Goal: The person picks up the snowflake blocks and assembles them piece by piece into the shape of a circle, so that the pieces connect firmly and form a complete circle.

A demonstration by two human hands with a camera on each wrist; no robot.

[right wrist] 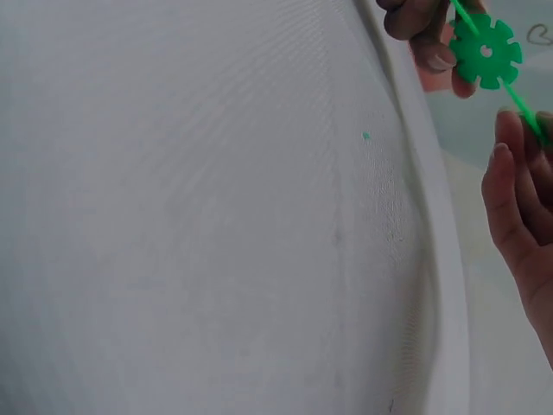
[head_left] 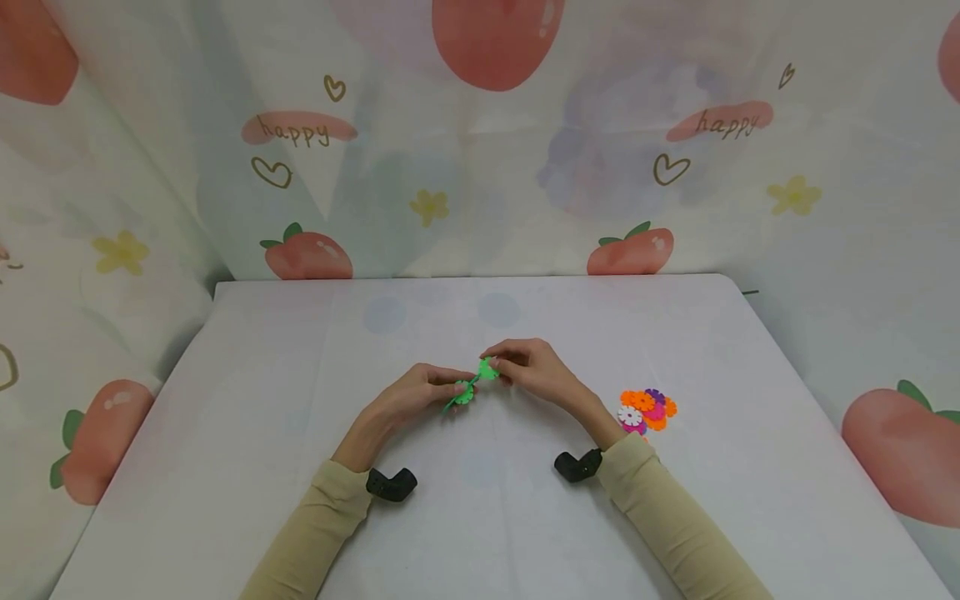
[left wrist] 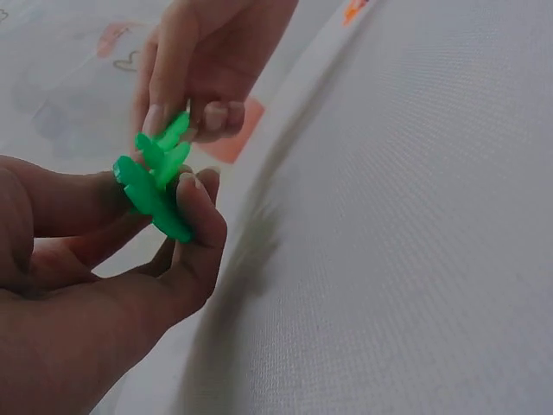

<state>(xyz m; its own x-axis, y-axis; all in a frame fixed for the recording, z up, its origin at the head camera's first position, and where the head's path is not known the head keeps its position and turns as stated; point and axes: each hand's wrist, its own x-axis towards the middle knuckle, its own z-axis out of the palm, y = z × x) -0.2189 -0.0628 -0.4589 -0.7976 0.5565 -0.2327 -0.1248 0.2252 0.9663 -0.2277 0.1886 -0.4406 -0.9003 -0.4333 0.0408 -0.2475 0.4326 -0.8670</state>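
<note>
- Nearest are two beige sleeves, the left sleeve (head_left: 307,533) and the right sleeve (head_left: 682,525), reaching in from the lower edge of the head view.
- At the cuffs sit two black elbow-shaped wrist devices, one at the left wrist (head_left: 392,484) and one at the right wrist (head_left: 577,467).
- The left hand (head_left: 408,398) grips one end of a chain of green notched discs (head_left: 464,392), pinching it between thumb and fingers.
- The chain is held up above the table, roughly midway between the arms. Its discs are slotted at angles: a face-on green disc (right wrist: 501,65) with a central hole has an edge-on disc meeting its rim on either side.
- The right hand (head_left: 536,367), a little farther out, pinches the green disc (head_left: 489,368) at the chain's other end. How firmly that disc is slotted in, I cannot tell.
- Beyond the right cuff lies a loose pile of notched discs (head_left: 642,403) in orange, white, purple and pink, overlapping, partly hidden by the forearm.
- Under everything spreads the white-covered table (head_left: 480,533), with rounded far corners.
- Behind its far edge hangs a pale printed backdrop (head_left: 480,208) showing red fruit with green leaves, yellow flowers, outlined hearts and the word "happy".
</note>
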